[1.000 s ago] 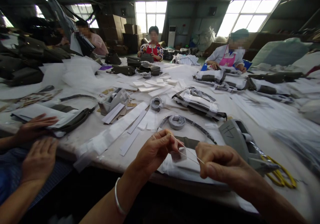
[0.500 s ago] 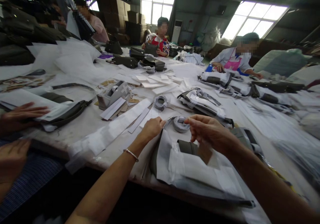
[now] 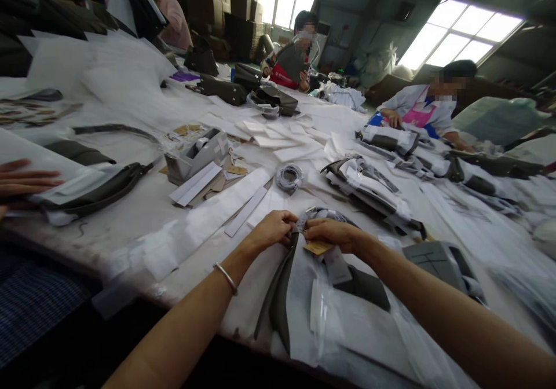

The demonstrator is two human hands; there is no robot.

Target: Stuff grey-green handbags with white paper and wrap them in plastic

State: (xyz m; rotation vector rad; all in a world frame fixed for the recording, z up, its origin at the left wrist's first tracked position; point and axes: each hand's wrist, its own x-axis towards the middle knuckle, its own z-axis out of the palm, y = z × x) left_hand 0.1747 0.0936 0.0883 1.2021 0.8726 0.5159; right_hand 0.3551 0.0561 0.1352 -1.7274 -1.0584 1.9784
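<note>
My left hand [image 3: 273, 228] and my right hand [image 3: 330, 232] meet over the table, both with fingers pinched together at a small metal fitting on a dark strap [image 3: 280, 287]. A brown paper tag [image 3: 318, 248] hangs under my right fingers. The strap belongs to a dark olive bag [image 3: 360, 287] wrapped in white tissue paper [image 3: 351, 325], lying at the table's near edge below my hands. What exactly each pinch holds is too small to make out.
A grey tape dispenser [image 3: 438, 261] sits right of my right arm, another one [image 3: 195, 157] farther left. White paper strips [image 3: 243, 204], a cord coil [image 3: 290, 176] and wrapped bags [image 3: 369, 186] cover the table. A neighbour's hand [image 3: 24, 178] rests on a bag at left. Three people sit at the far side.
My hands went from pulling a thin string near my body to reaching forward, then came together over the strap's fitting. The view tilted down and shifted left.
</note>
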